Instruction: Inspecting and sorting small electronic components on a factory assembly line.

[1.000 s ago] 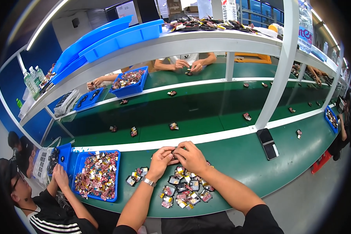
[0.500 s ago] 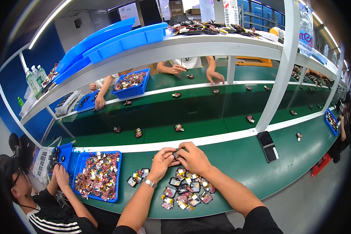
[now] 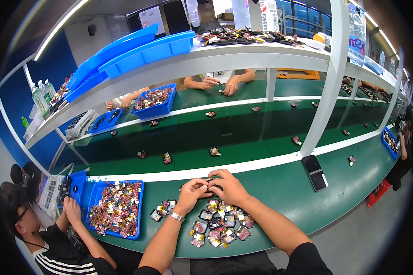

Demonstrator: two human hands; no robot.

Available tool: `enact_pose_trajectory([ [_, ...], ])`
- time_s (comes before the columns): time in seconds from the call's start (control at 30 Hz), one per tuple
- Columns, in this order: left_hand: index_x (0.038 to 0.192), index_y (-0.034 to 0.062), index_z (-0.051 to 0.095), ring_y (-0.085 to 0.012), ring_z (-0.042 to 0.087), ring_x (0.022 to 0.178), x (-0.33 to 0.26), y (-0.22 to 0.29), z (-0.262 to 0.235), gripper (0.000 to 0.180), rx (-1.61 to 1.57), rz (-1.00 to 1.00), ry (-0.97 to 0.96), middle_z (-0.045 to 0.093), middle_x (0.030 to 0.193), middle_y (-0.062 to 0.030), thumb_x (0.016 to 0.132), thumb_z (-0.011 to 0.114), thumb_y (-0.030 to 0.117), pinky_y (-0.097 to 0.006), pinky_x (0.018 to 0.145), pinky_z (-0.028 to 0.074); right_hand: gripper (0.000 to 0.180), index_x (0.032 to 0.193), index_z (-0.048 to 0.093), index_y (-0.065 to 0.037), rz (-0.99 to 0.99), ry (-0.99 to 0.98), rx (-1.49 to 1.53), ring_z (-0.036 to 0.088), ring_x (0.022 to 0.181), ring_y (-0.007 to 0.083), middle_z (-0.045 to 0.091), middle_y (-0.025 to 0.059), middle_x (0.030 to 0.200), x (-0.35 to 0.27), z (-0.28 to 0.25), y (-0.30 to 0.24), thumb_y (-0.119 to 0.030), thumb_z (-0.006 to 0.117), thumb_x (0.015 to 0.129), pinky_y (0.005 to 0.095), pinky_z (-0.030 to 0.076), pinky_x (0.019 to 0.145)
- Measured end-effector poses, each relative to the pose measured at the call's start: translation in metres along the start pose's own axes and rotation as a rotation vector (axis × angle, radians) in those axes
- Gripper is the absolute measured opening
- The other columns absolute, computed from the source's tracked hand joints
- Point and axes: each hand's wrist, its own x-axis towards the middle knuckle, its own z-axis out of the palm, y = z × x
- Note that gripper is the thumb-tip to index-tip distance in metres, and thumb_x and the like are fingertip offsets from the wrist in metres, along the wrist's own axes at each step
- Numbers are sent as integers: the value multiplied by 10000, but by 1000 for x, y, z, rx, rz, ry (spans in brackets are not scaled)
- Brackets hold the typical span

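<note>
Both hands had stayed together above the pile of small parts (image 3: 218, 224) on the green surface (image 3: 280, 192). Left hand (image 3: 191, 191) and right hand (image 3: 228, 185) fingers pinched one small part (image 3: 208, 182) between them; assembly continued unchanged.

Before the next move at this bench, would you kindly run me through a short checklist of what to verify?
1. Both hands on the piece: left hand and right hand meet over one small part between the fingertips. Ok.
2. Grip on that part: hidden by the fingers. Cannot tell.
3. Finished pieces: the pile of small parts lies grouped just below the hands. Ok.
4. Supply: the blue tray at the left is full. Ok.
5. Neighbour: another person's hand is beside the tray, apart from the hands. Ok.
6. Black phone lies flat at the right, apart. Ok.
</note>
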Motion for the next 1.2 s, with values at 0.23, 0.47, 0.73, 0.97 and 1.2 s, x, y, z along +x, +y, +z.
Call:
enact_pose_trajectory([
  [0.23, 1026, -8, 551, -210, 636, 990, 0, 0, -1, 94, -6, -31, 16, 599, 1095, -124, 945, 540, 38, -348, 807, 598, 89, 877, 697, -75, 58, -21, 204, 530, 1108, 272, 587, 65, 1131, 0, 3, 8, -129, 689, 807, 368, 431, 963],
  [0.47, 1206, -25, 494, -212, 638, 1008, -1, 7, 8, 265, -56, -20, 26, 606, 1136, -149, 944, 516, 10, -338, 839, 583, 126, 892, 711, -70, -19, 48, -31, 546, 1097, 266, 607, 67, 1125, -2, 2, 3, -124, 722, 778, 369, 460, 930],
  [0.73, 1214, -27, 490, -209, 633, 1012, 0, 6, 7, 274, -33, -22, 21, 603, 1140, -146, 943, 512, 2, -343, 849, 577, 136, 912, 732, -90, 47, 87, 46, 553, 1089, 261, 615, 66, 1131, -4, 13, 8, -121, 718, 780, 368, 463, 932],
  [0.97, 1200, -21, 492, -206, 633, 1007, 0, 5, 5, 259, -26, -23, 32, 602, 1140, -145, 942, 511, -5, -338, 845, 578, 136, 915, 740, -93, 128, 63, 95, 575, 1090, 264, 632, 73, 1134, -3, 15, 8, -116, 708, 785, 368, 458, 955],
  [1.2, 1180, -20, 493, -204, 639, 993, 0, 4, 6, 239, -48, -11, 36, 613, 1115, -139, 942, 500, -21, -331, 837, 582, 139, 924, 735, -101, 138, 34, 214, 554, 1101, 285, 621, 77, 1158, -4, 17, 15, -149, 697, 800, 381, 445, 961],
])
